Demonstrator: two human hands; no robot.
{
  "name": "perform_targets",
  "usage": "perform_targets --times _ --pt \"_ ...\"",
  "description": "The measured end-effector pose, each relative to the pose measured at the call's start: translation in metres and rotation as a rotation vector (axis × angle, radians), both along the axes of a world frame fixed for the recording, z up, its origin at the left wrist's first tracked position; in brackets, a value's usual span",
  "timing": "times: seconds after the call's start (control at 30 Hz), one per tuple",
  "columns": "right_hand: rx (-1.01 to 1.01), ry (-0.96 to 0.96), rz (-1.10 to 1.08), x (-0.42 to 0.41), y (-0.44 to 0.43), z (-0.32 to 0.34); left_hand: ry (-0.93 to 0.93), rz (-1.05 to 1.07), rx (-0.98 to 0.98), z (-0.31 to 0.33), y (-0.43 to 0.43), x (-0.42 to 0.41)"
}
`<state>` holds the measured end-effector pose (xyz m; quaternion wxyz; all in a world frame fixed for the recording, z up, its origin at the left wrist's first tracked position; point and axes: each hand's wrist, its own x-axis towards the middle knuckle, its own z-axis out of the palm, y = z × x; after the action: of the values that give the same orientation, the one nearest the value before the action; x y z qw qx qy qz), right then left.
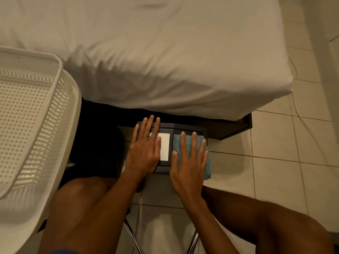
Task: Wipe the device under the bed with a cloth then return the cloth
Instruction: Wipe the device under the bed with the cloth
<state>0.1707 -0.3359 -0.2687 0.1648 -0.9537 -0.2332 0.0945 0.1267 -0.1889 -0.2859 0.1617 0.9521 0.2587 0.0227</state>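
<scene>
Covering device | hands: left flat, right on cloth

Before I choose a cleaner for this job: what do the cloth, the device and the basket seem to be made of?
The cloth looks like soft blue terry or microfibre, going by its fuzzy, matte nap. The device seems to be dark matte plastic with a white panel; it could be painted metal. The basket looks like glossy white moulded plastic, with a perforated wall and highlights on its rim.

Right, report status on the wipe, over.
Left hand flat on the device, bracing. Right hand flat, pressing the blue cloth onto device's right side. White basket at left, nothing blocking.
</scene>
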Motion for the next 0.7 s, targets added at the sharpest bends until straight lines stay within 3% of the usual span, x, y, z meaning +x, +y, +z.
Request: perform_targets --times 0.17,0.33,0.53,0.7 --pt "0.093 0.046 0.002 0.069 0.008 0.000 -0.001 -0.003 -0.003 0.001 0.000 0.000" --pt "0.073 0.003 0.059 0.005 -0.017 -0.002 -0.011 -0.030 -0.071 0.003 0.005 0.004" --pt "0.095 -0.007 0.124 0.064 -0.004 -0.001 -0.023 -0.048 -0.063 0.004 0.008 0.007" --pt "0.069 0.006 0.096 0.002 -0.031 -0.002 -0.025 -0.035 -0.074 0.003 0.008 0.006"
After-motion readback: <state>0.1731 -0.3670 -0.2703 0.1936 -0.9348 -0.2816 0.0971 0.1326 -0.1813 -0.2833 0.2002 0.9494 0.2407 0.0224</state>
